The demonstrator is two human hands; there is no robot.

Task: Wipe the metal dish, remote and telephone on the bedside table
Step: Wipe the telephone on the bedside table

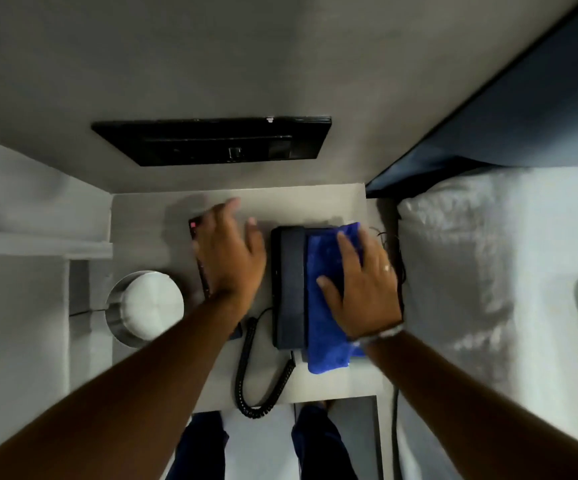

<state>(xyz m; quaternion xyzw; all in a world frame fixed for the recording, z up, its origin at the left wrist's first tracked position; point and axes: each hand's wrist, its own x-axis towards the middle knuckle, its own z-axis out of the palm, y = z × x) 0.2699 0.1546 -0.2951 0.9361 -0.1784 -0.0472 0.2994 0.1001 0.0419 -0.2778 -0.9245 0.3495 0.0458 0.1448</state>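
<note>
A black telephone (289,285) sits on the pale bedside table (315,206), its coiled cord (246,372) looping off the front edge. My right hand (360,285) lies flat on a blue cloth (325,327) spread over the phone's right half. To the left, my left hand (232,251) hovers with fingers spread over a black remote (196,233); only the remote's red-buttoned top end and left edge show. A round metal dish (142,308) stands at the table's left edge.
A black wall panel (211,142) hangs above the table. A white bed and pillow (488,271) border the table on the right, below a dark headboard (523,109). My legs (318,445) stand at the front edge.
</note>
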